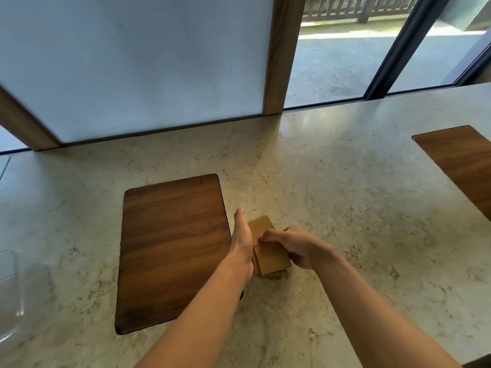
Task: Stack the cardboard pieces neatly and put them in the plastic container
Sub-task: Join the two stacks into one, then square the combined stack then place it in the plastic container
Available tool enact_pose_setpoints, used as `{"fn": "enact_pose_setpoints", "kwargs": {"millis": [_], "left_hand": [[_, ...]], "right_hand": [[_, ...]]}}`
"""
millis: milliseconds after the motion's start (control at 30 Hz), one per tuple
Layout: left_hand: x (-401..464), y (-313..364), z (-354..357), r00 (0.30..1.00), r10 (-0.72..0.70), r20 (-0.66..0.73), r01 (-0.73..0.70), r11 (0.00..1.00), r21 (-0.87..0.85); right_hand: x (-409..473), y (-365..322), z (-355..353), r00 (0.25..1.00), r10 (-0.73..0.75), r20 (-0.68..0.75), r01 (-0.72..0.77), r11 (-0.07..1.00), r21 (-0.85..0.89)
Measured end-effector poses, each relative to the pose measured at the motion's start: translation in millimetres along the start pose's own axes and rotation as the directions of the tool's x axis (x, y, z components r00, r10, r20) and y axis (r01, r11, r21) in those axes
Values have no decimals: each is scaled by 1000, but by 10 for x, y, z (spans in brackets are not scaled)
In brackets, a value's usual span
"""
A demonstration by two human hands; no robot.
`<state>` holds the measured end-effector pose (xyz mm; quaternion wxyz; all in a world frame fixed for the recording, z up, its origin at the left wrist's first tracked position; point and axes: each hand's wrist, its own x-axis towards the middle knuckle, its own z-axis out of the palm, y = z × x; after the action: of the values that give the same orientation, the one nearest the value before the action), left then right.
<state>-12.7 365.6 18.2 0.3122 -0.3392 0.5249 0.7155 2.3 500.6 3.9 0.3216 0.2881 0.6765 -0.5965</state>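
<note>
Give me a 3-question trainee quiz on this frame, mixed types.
1. True or false: the cardboard pieces are already in the container.
2. Which hand grips the nearer pieces from the side?
A. left hand
B. right hand
C. neither
3. Fill in: the wooden board lies to the ___ of the hands.

Key:
1. False. They lie on the counter between the hands; the container sits at the far left edge.
2. B. The left hand is flat, edge-on against the pieces.
3. left
</note>
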Motion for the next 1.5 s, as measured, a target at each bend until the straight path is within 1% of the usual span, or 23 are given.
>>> {"fn": "enact_pose_setpoints", "kwargs": {"millis": [200, 267, 333, 433, 467, 533, 567, 600, 667, 700, 767, 833, 867, 900, 933, 1033, 1100, 1167, 1233, 1300, 1367, 1433, 1500], "left_hand": [[18, -116, -9, 997, 9, -71, -11, 1000, -19], [33, -180, -45, 991, 6, -135, -12, 999, -47], [0, -254, -126, 983, 21, -181, -44, 991, -125], [-80, -372, -366, 981, 111, -156, -151, 950, -274], [-102, -389, -462, 976, 157, -151, -197, 934, -300], [-155, -354, -721, 952, 261, -160, -303, 879, -368], [-179, -317, -818, 935, 323, -149, -355, 848, -394], [-163, -275, -994, 906, 392, -161, -422, 802, -421], [-121, -195, -1338, 852, 495, -171, -517, 739, -432], [-93, -161, -1512, 824, 536, -182, -561, 731, -389], [10, -168, -1857, 752, 601, -271, -645, 756, -112], [144, -249, -2230, 583, 721, -375, -698, 680, 224], [197, -295, -2422, 516, 769, -378, -725, 627, 285], [238, -316, -2557, 469, 819, -329, -758, 565, 327], [266, -316, -2674, 454, 855, -251, -776, 518, 360], [308, -208, -2767, 479, 877, 30, -785, 413, 462], [348, -104, -2698, 504, 857, 111, -792, 406, 456], [386, -57, -2642, 486, 868, 103, -807, 400, 434], [419, -61, -2602, 459, 886, 63, -822, 397, 408], [461, -65, -2578, 450, 893, 36, -819, 396, 415], [501, -67, -2577, 460, 887, 41, -820, 407, 402], [524, -80, -2622, 458, 884, 96, -841, 396, 367], [519, -90, -2670, 448, 879, 163, -852, 365, 375]], "right_hand": [[-52, 83, 59, 999, 7, 44, -12, 993, 117], [-67, 86, 107, 998, -46, 36, 45, 999, 27], [-85, 77, 202, 995, -100, 19, 102, 984, -149], [-109, 39, 413, 984, -150, 97, 174, 922, -345], [-113, 20, 496, 971, -203, 128, 238, 880, -411], [-96, -82, 732, 921, -353, 163, 381, 735, -562], [-100, -158, 820, 887, -432, 167, 436, 658, -614], [-63, -245, 1000, 843, -493, 216, 500, 571, -651], [20, -389, 1343, 766, -557, 322, 591, 412, -694], [101, -444, 1499, 735, -571, 365, 611, 326, -721], [264, -466, 1768, 706, -561, 432, 599, 147, -787], [411, -402, 1971, 707, -524, 474, 568, 22, -822], [486, -350, 2061, 702, -513, 494, 563, -25, -826], [527, -329, 2112, 687, -517, 510, 561, -68, -825], [562, -307, 2176, 670, -519, 530, 564, -109, -819], [582, -277, 2305, 602, -543, 586, 594, -187, -783], [563, -291, 2301, 571, -561, 600, 613, -195, -766], [534, -306, 2238, 563, -576, 592, 607, -197, -770], [514, -292, 2137, 582, -583, 567, 571, -205, -795], [516, -236, 2019, 614, -583, 532, 547, -172, -819], [521, -148, 1889, 653, -565, 504, 587, -43, -809], [531, -77, 1775, 682, -546, 486, 652, 152, -743], [539, -19, 1699, 691, -568, 448, 675, 285, -680]]}}
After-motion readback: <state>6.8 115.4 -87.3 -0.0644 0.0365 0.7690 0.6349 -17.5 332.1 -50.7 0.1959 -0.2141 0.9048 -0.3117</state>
